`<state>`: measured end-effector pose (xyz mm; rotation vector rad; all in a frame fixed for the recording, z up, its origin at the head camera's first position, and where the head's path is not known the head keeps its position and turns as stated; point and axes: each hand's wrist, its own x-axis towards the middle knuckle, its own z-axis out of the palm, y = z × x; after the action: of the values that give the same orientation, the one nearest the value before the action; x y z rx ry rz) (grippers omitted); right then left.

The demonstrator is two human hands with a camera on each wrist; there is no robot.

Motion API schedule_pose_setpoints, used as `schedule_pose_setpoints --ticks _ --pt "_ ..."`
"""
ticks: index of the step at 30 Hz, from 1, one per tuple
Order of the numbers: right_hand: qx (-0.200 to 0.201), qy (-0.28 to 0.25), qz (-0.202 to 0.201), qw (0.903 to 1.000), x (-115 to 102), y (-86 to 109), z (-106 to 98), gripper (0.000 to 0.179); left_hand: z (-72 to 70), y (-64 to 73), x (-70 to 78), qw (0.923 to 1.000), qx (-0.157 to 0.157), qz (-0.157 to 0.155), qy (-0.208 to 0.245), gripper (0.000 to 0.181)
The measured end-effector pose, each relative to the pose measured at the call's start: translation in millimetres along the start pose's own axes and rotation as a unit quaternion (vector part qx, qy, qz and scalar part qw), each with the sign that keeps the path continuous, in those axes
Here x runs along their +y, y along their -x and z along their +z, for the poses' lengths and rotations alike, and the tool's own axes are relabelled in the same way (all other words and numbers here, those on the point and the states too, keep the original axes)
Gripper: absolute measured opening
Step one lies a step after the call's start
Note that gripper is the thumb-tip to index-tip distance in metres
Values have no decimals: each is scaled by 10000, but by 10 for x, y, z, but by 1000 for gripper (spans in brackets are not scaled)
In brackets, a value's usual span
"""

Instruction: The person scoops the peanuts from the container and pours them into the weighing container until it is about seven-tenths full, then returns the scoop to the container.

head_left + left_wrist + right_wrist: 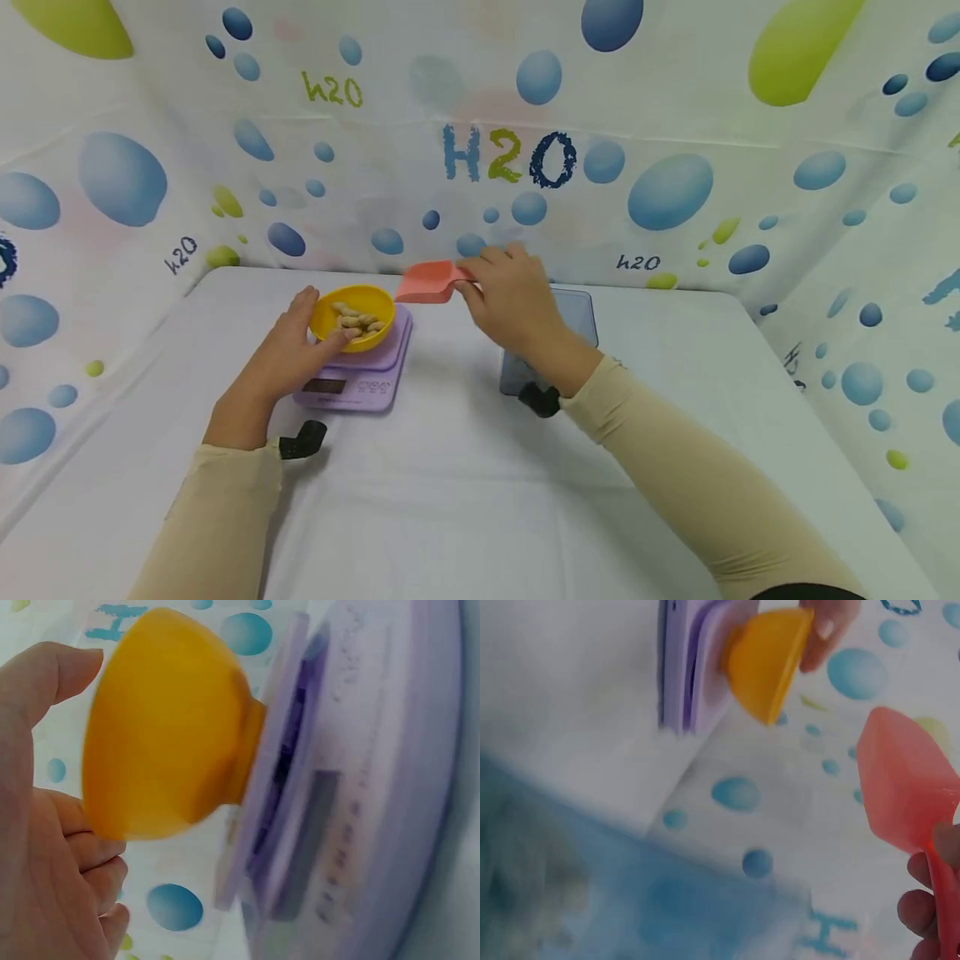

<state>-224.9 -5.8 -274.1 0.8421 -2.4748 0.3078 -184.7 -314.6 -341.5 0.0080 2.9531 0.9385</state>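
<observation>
A yellow bowl with several peanuts in it stands on a lilac kitchen scale. My left hand is at the bowl's left side, thumb over the near rim and fingers along the far-left side. To the right of the bowl, my right hand grips a coral-pink scoop by its handle, raised above the table. The scoop's blade points left toward the bowl, and no peanuts show in it. In the right wrist view, fingers wrap the handle of the scoop.
A bluish clear container stands on the table beneath my right forearm, partly hidden by it. Blurred brownish contents show in it in the right wrist view. A patterned cloth wall rises behind the white table.
</observation>
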Motion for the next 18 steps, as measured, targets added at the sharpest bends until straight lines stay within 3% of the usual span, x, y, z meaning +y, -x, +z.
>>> schedule_pose_setpoints --ticks 5,10,15,18 --pt "-16 -286 194 9994 451 215 -302 32 -13 8 154 9990 233 368 -61 97" --pt "-204 -470 440 9977 843 435 -490 32 45 -47 506 9964 138 841 38 95" --pt "-758 -481 692 9936 1034 582 -593 33 232 -142 925 9936 -81 1121 -85 93" --pt "-951 -330 606 9931 1094 622 -614 30 401 -214 1136 9905 -279 1332 -194 94"
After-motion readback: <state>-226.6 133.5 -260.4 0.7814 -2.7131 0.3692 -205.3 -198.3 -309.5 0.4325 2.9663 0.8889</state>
